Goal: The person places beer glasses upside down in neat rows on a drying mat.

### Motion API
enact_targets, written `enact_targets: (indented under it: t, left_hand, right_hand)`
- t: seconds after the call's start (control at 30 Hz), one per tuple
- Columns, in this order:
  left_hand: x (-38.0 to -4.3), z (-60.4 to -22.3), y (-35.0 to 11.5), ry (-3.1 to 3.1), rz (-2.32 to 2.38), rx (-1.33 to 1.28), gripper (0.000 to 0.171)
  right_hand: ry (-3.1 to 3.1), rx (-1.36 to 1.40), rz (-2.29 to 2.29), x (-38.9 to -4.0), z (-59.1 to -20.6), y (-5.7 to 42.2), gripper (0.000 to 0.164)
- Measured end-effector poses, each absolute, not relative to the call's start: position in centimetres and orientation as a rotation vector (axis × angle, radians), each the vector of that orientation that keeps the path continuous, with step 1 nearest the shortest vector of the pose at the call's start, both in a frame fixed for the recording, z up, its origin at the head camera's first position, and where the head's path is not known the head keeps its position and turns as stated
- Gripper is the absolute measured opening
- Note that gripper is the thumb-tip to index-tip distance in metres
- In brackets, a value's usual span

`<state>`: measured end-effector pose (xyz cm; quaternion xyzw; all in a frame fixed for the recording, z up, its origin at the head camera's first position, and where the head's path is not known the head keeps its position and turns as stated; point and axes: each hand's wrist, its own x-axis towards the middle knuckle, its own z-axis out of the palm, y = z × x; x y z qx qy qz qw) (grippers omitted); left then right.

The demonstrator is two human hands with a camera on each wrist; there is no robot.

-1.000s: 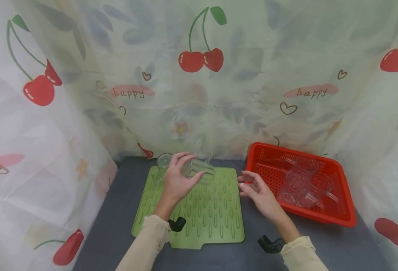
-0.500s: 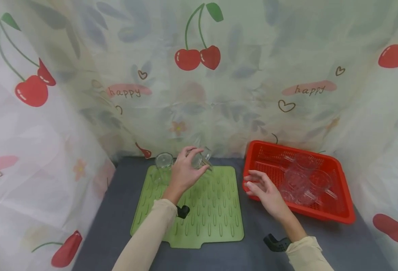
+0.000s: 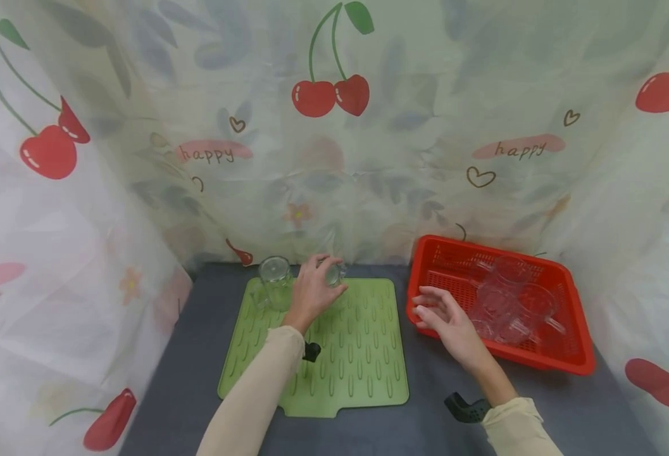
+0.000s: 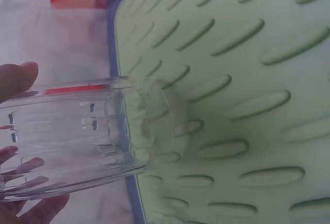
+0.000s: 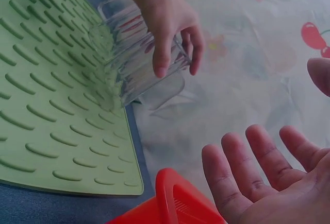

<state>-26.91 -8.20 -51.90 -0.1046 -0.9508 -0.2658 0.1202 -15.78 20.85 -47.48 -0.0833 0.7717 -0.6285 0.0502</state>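
Observation:
My left hand [image 3: 310, 294] grips a clear glass mug [image 4: 67, 136] near its upper end, thumb on one side and fingers on the other. The mug's lower end is right at the green ridged mat [image 3: 362, 345], near its back edge. In the right wrist view its handle [image 5: 164, 92] points toward the curtain. To the left, a second glass mug [image 3: 275, 278] stands base up on the mat's back left corner. My right hand [image 3: 448, 326] holds nothing; its fingers are loosely bent beside the left rim of the red basket [image 3: 581, 335].
Several clear mugs [image 3: 516, 304] lie jumbled inside the basket at the right. The mat and basket rest on a dark grey table [image 3: 186, 380]. A printed curtain [image 3: 334, 190] rises behind the table and along both sides.
My left hand has turned the mug from lying sideways to base up and lowered it toward the back of the mat. My right hand has shifted slightly right, toward the basket.

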Motion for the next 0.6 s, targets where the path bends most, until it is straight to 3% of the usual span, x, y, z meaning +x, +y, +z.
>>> enact_targets:
  t: [0.6]
  left_hand:
    - [-27.72, -52.83, -8.28, -2.793, -0.791, -0.258, 0.061]
  right_hand:
    - [2.348, -0.239, -1.903, -15.78, -48.18, 21.16, 0.054]
